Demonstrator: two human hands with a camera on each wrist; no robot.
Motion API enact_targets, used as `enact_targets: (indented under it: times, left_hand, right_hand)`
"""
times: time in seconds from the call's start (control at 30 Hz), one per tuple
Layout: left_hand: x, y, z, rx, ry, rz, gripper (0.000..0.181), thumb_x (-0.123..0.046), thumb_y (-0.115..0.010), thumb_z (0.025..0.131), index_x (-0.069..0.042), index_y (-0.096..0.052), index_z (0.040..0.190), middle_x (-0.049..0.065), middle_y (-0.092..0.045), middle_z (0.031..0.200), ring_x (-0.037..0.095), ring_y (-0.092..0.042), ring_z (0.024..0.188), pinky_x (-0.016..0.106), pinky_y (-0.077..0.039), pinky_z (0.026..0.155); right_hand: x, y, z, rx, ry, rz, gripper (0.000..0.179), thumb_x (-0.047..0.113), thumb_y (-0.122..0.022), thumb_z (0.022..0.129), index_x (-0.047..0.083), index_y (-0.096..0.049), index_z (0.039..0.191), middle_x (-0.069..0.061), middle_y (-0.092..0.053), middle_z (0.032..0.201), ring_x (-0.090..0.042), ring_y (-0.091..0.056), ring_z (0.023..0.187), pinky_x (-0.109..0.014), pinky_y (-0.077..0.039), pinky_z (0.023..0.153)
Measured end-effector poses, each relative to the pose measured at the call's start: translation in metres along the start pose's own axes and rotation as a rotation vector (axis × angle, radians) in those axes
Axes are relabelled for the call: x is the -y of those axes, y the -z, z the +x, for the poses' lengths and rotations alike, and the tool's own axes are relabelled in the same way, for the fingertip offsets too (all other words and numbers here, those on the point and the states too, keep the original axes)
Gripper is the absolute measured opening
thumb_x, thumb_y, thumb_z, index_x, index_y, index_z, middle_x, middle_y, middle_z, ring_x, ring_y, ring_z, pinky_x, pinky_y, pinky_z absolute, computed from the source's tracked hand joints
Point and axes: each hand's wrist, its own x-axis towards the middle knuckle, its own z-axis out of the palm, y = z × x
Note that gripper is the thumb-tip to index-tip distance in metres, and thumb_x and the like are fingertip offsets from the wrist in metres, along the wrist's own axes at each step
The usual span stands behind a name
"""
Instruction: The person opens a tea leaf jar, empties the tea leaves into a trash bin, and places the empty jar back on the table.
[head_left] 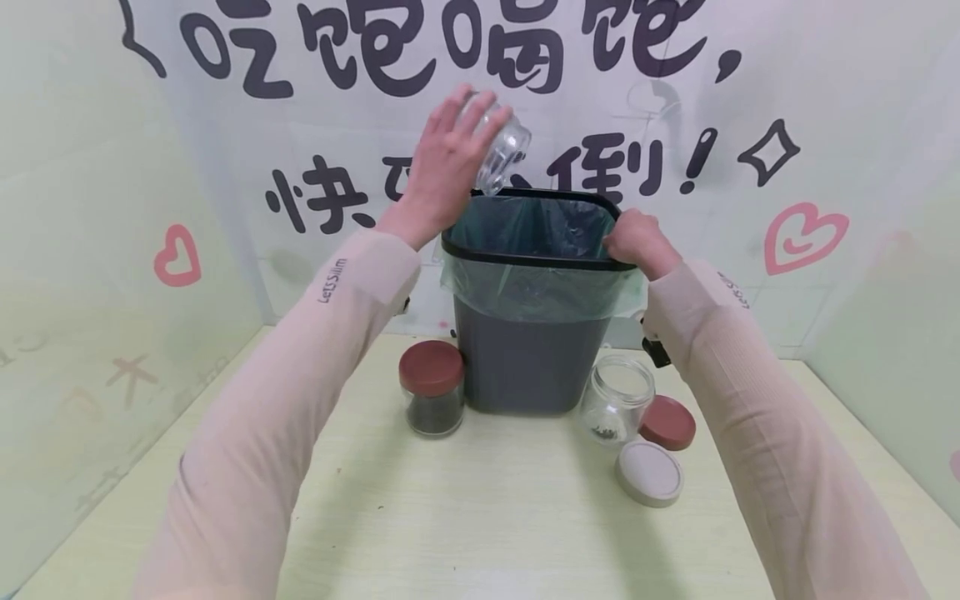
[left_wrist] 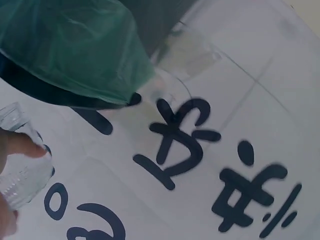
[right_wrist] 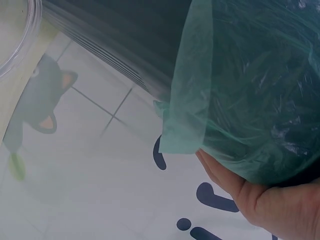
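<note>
In the head view my left hand [head_left: 453,158] grips a clear glass jar [head_left: 504,157], tipped mouth-down above the left part of a dark grey trash bin [head_left: 532,354]. The left wrist view shows the same jar [left_wrist: 25,175] between thumb and fingers. My right hand [head_left: 637,240] holds the bin's black rim at its right corner. A green plastic bag [right_wrist: 240,90] lines the bin and folds over the rim; in the right wrist view the right fingers [right_wrist: 220,172] curl against it.
A jar with a red-brown lid [head_left: 431,367] and dark contents stands left of the bin. Right of it are an open glass jar [head_left: 618,400] with dark bits at the bottom, a red-brown lid [head_left: 667,422] and a pale lid [head_left: 650,473]. A printed wall [head_left: 360,292] rises behind.
</note>
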Motion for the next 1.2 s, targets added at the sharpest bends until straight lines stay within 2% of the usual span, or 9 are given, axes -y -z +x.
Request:
enact_targets:
  times: [0.2, 0.3, 0.4, 0.47, 0.57, 0.67, 0.8, 0.97, 1.2]
  left_hand:
    - [0.003, 0.005, -0.004, 0.051, 0.438, -0.353, 0.076, -0.006, -0.072, 0.064, -0.003, -0.036, 0.130, 0.013, -0.040, 0.131, 0.028, -0.032, 0.120, 0.031, -0.025, 0.101]
    - [0.004, 0.007, -0.009, 0.055, 0.650, -0.506, 0.081, -0.015, -0.077, 0.062, -0.004, -0.035, 0.130, 0.011, -0.043, 0.129, 0.024, -0.035, 0.118, 0.029, -0.026, 0.099]
    - [0.007, 0.010, -0.014, 0.062, 0.852, -0.648, 0.084, -0.022, -0.079, 0.062, -0.007, -0.034, 0.131, 0.007, -0.045, 0.127, 0.020, -0.038, 0.117, 0.026, -0.031, 0.096]
    - [0.009, 0.012, -0.019, 0.065, 0.962, -0.731, 0.085, -0.026, -0.079, 0.062, -0.010, -0.033, 0.132, 0.005, -0.044, 0.128, 0.017, -0.038, 0.116, 0.024, -0.035, 0.094]
    - [0.012, 0.015, -0.026, 0.075, 1.082, -0.826, 0.088, -0.031, -0.079, 0.062, -0.012, -0.031, 0.134, 0.004, -0.043, 0.129, 0.015, -0.039, 0.115, 0.023, -0.037, 0.092]
    - [0.016, 0.019, -0.036, 0.064, 1.145, -0.896, 0.087, -0.032, -0.079, 0.063, -0.013, -0.033, 0.134, 0.004, -0.044, 0.129, 0.014, -0.041, 0.113, 0.025, -0.037, 0.092]
    - [0.020, 0.023, -0.053, 0.063, 1.176, -0.914, 0.087, -0.036, -0.079, 0.062, -0.014, -0.034, 0.133, 0.003, -0.044, 0.128, 0.014, -0.042, 0.112, 0.027, -0.037, 0.093]
    - [0.021, 0.026, -0.078, 0.071, 1.188, -0.948, 0.090, -0.039, -0.077, 0.064, -0.015, -0.030, 0.137, 0.005, -0.041, 0.132, 0.016, -0.039, 0.116, 0.031, -0.035, 0.096]
    - [0.017, 0.027, -0.116, 0.108, 1.147, -0.972, 0.090, -0.036, -0.078, 0.064, -0.012, -0.030, 0.136, 0.008, -0.043, 0.130, 0.019, -0.041, 0.114, 0.034, -0.036, 0.096]
  right_hand:
    - [0.000, -0.002, -0.001, -0.025, -0.040, 0.084, 0.024, 0.010, -0.036, 0.085, -0.010, -0.049, 0.084, -0.024, -0.047, 0.092, -0.037, -0.046, 0.089, -0.043, -0.037, 0.086]
    - [0.000, -0.004, -0.003, -0.040, -0.053, 0.132, 0.020, 0.010, -0.036, 0.085, -0.005, -0.046, 0.077, -0.022, -0.046, 0.088, -0.037, -0.045, 0.088, -0.042, -0.038, 0.082]
    - [-0.001, -0.004, -0.004, -0.057, -0.064, 0.163, 0.019, 0.010, -0.035, 0.084, -0.005, -0.045, 0.077, -0.022, -0.047, 0.090, -0.037, -0.045, 0.088, -0.042, -0.039, 0.082]
    - [-0.001, -0.005, -0.005, -0.068, -0.075, 0.180, 0.020, 0.010, -0.035, 0.084, -0.006, -0.046, 0.080, -0.023, -0.047, 0.091, -0.037, -0.045, 0.088, -0.042, -0.039, 0.082]
    - [-0.002, -0.005, -0.006, -0.082, -0.097, 0.213, 0.019, 0.011, -0.035, 0.084, -0.005, -0.045, 0.079, -0.021, -0.047, 0.088, -0.035, -0.045, 0.085, -0.039, -0.040, 0.076]
    - [-0.002, -0.006, -0.006, -0.092, -0.110, 0.247, 0.017, 0.011, -0.035, 0.084, -0.001, -0.043, 0.075, -0.019, -0.045, 0.084, -0.033, -0.045, 0.080, -0.035, -0.039, 0.068]
    - [-0.003, -0.007, -0.007, -0.103, -0.129, 0.277, 0.020, 0.013, -0.034, 0.085, -0.004, -0.044, 0.081, -0.020, -0.045, 0.088, -0.033, -0.045, 0.081, -0.035, -0.039, 0.068]
    - [-0.003, -0.008, -0.007, -0.109, -0.147, 0.301, 0.029, 0.014, -0.032, 0.086, -0.010, -0.045, 0.095, -0.022, -0.045, 0.095, -0.034, -0.044, 0.087, -0.038, -0.040, 0.073]
    - [-0.004, -0.009, -0.009, -0.132, -0.140, 0.309, 0.027, 0.014, -0.031, 0.084, -0.009, -0.045, 0.092, -0.024, -0.046, 0.096, -0.035, -0.044, 0.089, -0.041, -0.040, 0.077]
